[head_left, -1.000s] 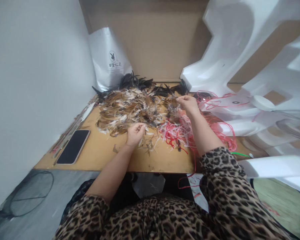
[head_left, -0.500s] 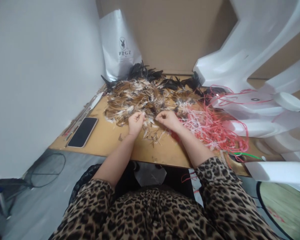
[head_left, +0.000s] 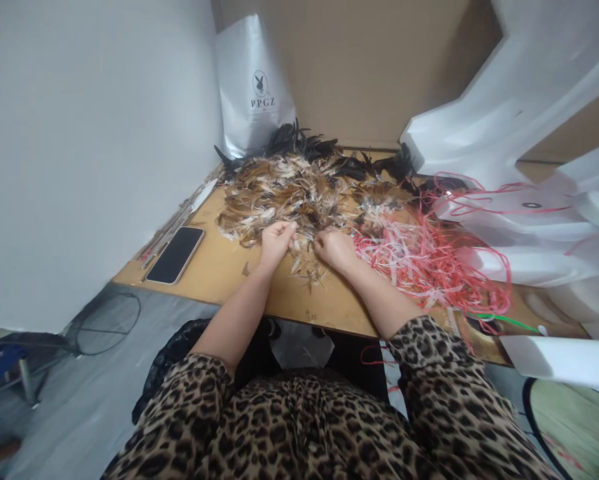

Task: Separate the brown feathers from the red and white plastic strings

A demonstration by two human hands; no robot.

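Brown and cream feathers (head_left: 279, 183) lie in a loose heap on the tan table (head_left: 219, 273), with black feathers (head_left: 299, 141) behind them. At the heap's near edge, my left hand (head_left: 277, 243) is closed in a pinch on what looks like a small pale feather. My right hand (head_left: 335, 248) faces it a short gap away, fingers curled together; whatever is between them is hidden. Small loose feathers (head_left: 310, 272) are scattered on the table just below and between the hands. Right of my right hand lies a tangle of pink and red ribbon strips (head_left: 419, 260).
A phone (head_left: 175, 255) lies flat at the table's left side, near thin sticks (head_left: 172, 223) along the wall. A silver-white bag (head_left: 254, 87) stands at the back left. White plastic sheeting and rolls (head_left: 519, 227) crowd the right. A green strip (head_left: 509, 323) lies near the front right edge.
The view has shifted a little, so the table things sit further right. My right hand has turned and its fingers are curled more inward. My left hand keeps its pinch.
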